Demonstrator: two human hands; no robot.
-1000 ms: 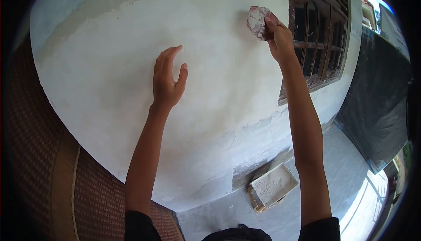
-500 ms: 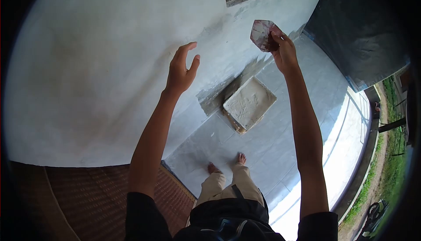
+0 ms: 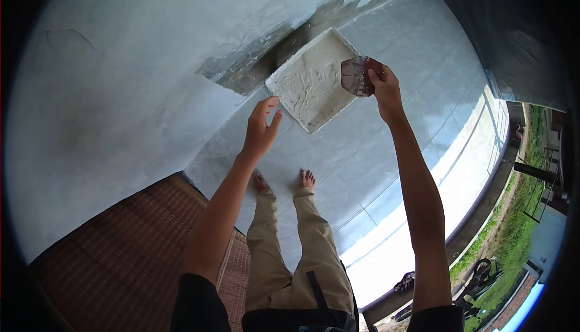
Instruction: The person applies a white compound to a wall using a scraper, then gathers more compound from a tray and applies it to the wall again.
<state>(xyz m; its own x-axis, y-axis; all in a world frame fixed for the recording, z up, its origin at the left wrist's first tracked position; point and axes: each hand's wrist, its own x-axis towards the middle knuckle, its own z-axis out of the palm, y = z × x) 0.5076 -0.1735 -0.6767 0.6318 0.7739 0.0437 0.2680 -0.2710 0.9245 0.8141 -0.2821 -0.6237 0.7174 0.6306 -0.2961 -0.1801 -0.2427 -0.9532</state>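
In my right hand (image 3: 388, 92) is a flat, dark red scraper plate (image 3: 357, 77) with angled corners, smeared with pale plaster. It hangs over the right edge of a rectangular tray (image 3: 289, 113) that lies on the floor against the wall. Wet, whitish plaster (image 3: 314, 81) with ridges on its surface fills that tray. My left hand (image 3: 261, 128) hovers near the tray's left corner, thumb and fingers apart, holding nothing.
A pale wall (image 3: 139, 90) with grey, bare patches low down rises on the left. Below it lies a brown woven mat (image 3: 121, 253). Grey floor tiles (image 3: 417, 126) stretch right, toward a dark sheet (image 3: 513, 42) and a sunlit edge. My bare feet (image 3: 307, 179) stand below the tray.
My view has tipped down, so the tray appears higher and larger. The right hand has lowered the scraper from beside the wall to the tray. My left hand, still open, has come down too.
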